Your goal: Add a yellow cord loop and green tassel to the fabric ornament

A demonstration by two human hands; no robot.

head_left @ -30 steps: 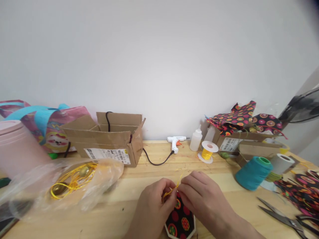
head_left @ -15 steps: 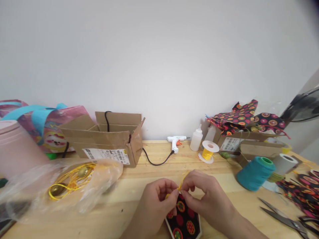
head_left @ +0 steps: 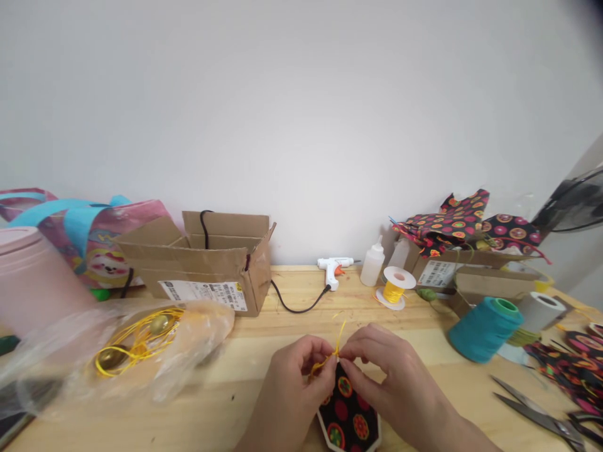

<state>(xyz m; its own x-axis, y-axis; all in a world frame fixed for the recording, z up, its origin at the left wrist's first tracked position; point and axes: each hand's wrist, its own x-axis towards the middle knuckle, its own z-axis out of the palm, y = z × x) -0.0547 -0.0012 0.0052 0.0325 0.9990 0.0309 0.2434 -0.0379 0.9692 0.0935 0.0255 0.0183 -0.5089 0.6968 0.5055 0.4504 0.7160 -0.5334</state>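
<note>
A black patterned piece with red, orange and green round motifs and a pale edge stands near the front of the wooden table. At its top tip is a yellow cord, its loose end pointing up. My left hand pinches the cord at the tip from the left, thumb against curled fingers. My right hand closes on the cord from the right, its thumb and forefinger meeting beside the left thumb. The fingers hide the exact point where the cord meets the piece.
Scissors lie open at the right, near a teal thread cone. A glue gun, a bottle and a yellow cord spool stand behind. At the left are a cardboard box and a plastic bag.
The cord end now stands upright between my hands, more visible than before. My fingers have shifted slightly at the tip, and the camera view has moved a little.
</note>
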